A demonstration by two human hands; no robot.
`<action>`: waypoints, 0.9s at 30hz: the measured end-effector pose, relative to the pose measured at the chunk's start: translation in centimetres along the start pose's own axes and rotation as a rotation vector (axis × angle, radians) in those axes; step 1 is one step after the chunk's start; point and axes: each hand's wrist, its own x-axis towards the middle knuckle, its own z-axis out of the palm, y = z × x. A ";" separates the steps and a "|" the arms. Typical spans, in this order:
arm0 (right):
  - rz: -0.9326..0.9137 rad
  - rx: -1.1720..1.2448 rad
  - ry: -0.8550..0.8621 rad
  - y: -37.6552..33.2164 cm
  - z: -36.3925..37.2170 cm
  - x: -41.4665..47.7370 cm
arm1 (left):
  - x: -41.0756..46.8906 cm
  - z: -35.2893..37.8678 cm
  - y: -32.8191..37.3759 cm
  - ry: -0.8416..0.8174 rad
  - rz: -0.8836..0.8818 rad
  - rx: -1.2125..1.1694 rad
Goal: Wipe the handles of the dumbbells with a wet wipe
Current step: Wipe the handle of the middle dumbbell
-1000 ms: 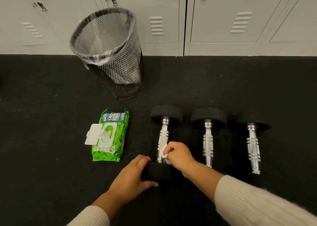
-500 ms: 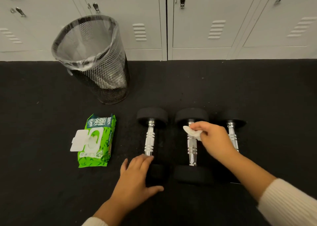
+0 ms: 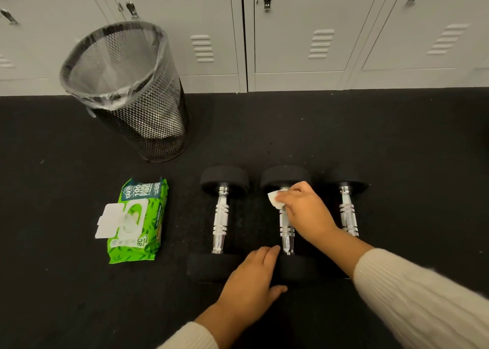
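Three dumbbells with chrome handles and black ends lie side by side on the black floor: the left dumbbell (image 3: 221,216), the middle dumbbell (image 3: 286,233) and the right dumbbell (image 3: 348,213). My right hand (image 3: 307,211) presses a folded white wet wipe (image 3: 275,200) against the far end of the middle handle. My left hand (image 3: 251,277) lies flat, fingers spread, on the near black end of the middle dumbbell. My right forearm hides the near end of the right dumbbell.
A green pack of wet wipes (image 3: 137,220) lies left of the dumbbells with its white lid flipped open. A black mesh bin (image 3: 127,89) with a clear liner stands behind it. Grey lockers (image 3: 299,31) line the back of the floor.
My right hand carried the wipe from the near end of the left handle to the far end of the middle handle. My left hand shifted from the left dumbbell's near end to the middle one's.
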 end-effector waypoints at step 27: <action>0.932 1.064 0.225 2.9 -0.3 -1.0 | -0.3 1.1 -0.2 0.070 0.018 -0.146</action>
